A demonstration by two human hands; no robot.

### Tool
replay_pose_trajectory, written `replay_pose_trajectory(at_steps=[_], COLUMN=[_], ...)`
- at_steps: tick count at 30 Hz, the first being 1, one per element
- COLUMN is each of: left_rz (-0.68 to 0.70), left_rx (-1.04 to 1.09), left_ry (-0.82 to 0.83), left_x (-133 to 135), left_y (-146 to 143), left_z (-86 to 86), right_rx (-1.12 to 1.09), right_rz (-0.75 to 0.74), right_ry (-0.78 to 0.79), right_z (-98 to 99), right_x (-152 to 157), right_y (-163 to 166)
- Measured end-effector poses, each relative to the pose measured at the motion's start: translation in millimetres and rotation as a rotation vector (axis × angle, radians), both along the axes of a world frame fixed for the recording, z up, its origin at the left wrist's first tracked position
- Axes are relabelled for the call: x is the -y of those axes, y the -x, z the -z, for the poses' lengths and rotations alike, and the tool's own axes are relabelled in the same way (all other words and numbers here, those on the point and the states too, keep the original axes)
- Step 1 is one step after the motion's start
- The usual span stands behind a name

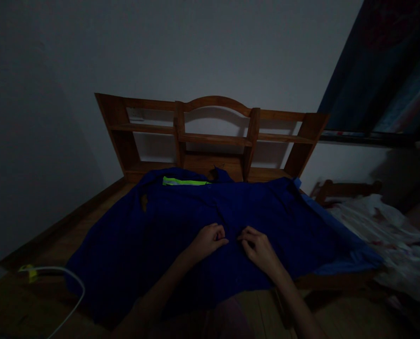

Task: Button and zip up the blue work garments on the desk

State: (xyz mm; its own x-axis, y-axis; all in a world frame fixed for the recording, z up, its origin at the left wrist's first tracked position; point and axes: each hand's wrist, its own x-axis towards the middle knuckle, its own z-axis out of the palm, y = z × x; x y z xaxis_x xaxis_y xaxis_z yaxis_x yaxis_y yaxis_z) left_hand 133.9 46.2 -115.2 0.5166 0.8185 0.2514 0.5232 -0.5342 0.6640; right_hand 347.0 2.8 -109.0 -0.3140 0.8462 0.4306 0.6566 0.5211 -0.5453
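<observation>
A dark blue work jacket [181, 221] is spread across a wooden desk, with a neon yellow-green and grey strip [185, 181] showing near its far edge. My left hand [210, 239] is closed in a pinch at the jacket's front, left of its middle. Just across from it, my right hand [257, 246] pinches at the cloth too, thumb and fingertips together. A small gap separates the two hands. The dim light hides how much fabric lies between the fingertips.
Behind the jacket rises a wooden shelf unit [215, 138] against the wall. A white cable [81, 284] with a yellow tag curves at lower left. Lighter blue cloth [351, 260] lies under the jacket's right side. White plastic bags [375, 219] sit beside a wooden chair [347, 188] at right.
</observation>
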Motion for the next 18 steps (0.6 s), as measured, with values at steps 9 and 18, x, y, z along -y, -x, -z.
replay_pose_trajectory(at_steps=[9, 18], left_rz=[-0.010, -0.239], left_rx=[-0.087, 0.372], left_ry=[-0.024, 0.384], left_x=[4, 22], left_y=[-7, -10], left_z=[-9.3, -17.1], right_rx=[0.052, 0.060], right_rz=[-0.006, 0.002], right_ry=[-0.034, -0.044], right_z=[1.6, -0.5], right_x=[3, 4], right_y=[-1, 0])
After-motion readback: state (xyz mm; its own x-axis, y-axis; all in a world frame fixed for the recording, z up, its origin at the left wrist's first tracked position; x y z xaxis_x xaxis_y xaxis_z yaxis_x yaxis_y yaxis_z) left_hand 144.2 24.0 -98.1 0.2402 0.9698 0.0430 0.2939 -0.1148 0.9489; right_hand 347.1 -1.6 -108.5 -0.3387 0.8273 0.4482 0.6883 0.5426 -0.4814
